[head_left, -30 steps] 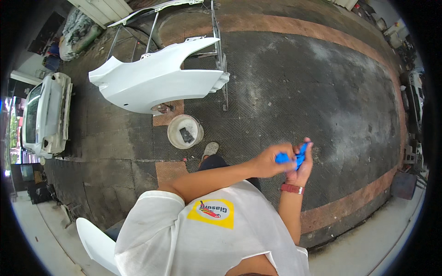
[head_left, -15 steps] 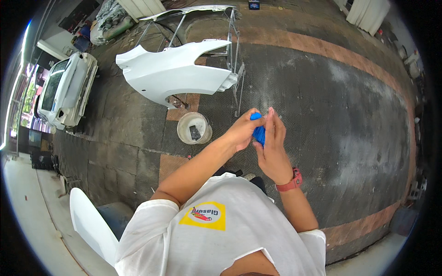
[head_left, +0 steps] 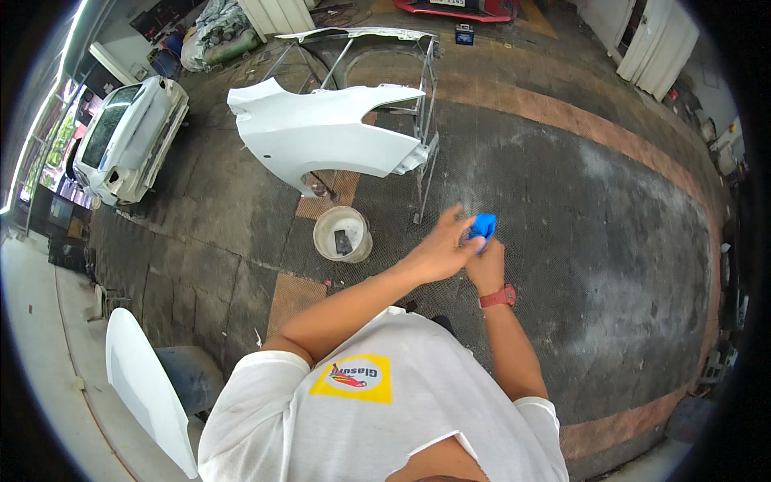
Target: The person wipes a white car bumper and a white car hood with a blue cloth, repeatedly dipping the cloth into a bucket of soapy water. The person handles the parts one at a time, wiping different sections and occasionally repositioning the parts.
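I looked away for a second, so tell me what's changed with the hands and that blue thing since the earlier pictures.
Both hands still grip the blue thing together, left hand over right hand, but they now sit nearer the middle of the view, close to the white bucket. The view swung too, so the white car fender looks larger. Nothing was let go.

We take the white fender panel (head_left: 321,136) on its metal stand (head_left: 424,145) as our mark. Under it we see a dark, rough floor (head_left: 610,201) crossed by a reddish-brown band (head_left: 562,108) that runs behind the panel and curves away to its right. Just in front of the panel stands a pale bucket (head_left: 343,234) on a brown floor patch. Well to its left we see a white car (head_left: 128,136) in bright daylight. Behind the panel lies a heap of covered things (head_left: 213,36); far right, a white door (head_left: 654,40).
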`<move>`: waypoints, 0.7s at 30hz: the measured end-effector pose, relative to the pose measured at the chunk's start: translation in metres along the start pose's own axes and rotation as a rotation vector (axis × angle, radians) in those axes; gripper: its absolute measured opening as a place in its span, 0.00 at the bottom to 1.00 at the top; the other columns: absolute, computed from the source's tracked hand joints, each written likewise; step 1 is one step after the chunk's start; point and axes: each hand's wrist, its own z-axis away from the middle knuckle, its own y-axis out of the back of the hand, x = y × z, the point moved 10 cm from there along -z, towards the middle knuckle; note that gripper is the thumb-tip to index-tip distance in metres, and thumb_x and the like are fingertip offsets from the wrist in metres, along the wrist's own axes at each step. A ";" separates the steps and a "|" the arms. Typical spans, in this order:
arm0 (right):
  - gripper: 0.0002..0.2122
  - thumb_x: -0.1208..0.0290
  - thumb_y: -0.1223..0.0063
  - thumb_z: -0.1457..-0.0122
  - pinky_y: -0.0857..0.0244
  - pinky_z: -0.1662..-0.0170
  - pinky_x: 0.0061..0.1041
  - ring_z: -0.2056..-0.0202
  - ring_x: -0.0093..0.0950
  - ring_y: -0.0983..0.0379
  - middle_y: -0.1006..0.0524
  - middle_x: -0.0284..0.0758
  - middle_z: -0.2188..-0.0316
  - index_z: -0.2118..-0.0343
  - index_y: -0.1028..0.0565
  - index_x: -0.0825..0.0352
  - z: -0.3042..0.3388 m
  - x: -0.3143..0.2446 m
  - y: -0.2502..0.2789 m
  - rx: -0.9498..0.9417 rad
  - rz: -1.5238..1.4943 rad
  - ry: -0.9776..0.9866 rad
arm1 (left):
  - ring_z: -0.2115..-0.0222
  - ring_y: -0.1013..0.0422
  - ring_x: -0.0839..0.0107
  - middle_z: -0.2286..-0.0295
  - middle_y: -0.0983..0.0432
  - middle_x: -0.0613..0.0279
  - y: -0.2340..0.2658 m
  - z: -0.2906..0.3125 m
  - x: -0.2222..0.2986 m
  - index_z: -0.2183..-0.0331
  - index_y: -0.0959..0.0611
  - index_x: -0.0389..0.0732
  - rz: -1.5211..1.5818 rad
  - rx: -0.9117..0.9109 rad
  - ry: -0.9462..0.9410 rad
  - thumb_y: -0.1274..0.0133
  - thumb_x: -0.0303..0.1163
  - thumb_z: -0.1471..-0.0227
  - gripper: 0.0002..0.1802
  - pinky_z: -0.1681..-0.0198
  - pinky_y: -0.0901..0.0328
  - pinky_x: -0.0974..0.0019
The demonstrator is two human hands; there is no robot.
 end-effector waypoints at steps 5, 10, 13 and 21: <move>0.02 0.73 0.41 0.38 0.40 0.74 0.22 0.78 0.22 0.32 0.26 0.29 0.76 0.66 0.21 0.65 -0.016 -0.005 0.026 0.112 -1.013 -0.432 | 0.30 0.44 0.36 0.31 0.45 0.33 0.065 0.004 0.031 0.26 0.40 0.41 -0.322 0.261 -0.353 0.38 0.36 0.38 0.45 0.26 0.47 0.46; 0.15 0.60 0.51 0.28 0.40 0.78 0.28 0.79 0.23 0.34 0.30 0.32 0.76 0.55 0.26 0.70 -0.012 -0.197 0.029 -0.240 -1.912 -0.005 | 0.33 0.34 0.49 0.29 0.43 0.46 0.036 -0.006 0.087 0.25 0.44 0.44 0.466 0.112 -0.690 0.38 0.25 0.44 0.52 0.32 0.35 0.53; 0.18 0.55 0.52 0.28 0.35 0.75 0.31 0.77 0.28 0.28 0.24 0.36 0.72 0.56 0.27 0.70 0.004 -0.259 0.043 -0.325 -2.166 0.128 | 0.40 0.27 0.50 0.31 0.42 0.44 0.031 -0.002 0.171 0.28 0.37 0.50 0.690 0.429 -1.033 0.29 0.38 0.46 0.50 0.41 0.27 0.53; 0.18 0.58 0.50 0.29 0.20 0.68 0.39 0.68 0.41 0.16 0.14 0.46 0.65 0.69 0.23 0.70 0.046 -0.323 0.081 -0.918 -2.172 0.398 | 0.45 0.24 0.50 0.48 0.21 0.57 0.078 0.062 0.277 0.70 0.18 0.48 0.385 0.712 -1.606 0.28 0.44 0.50 0.16 0.53 0.21 0.57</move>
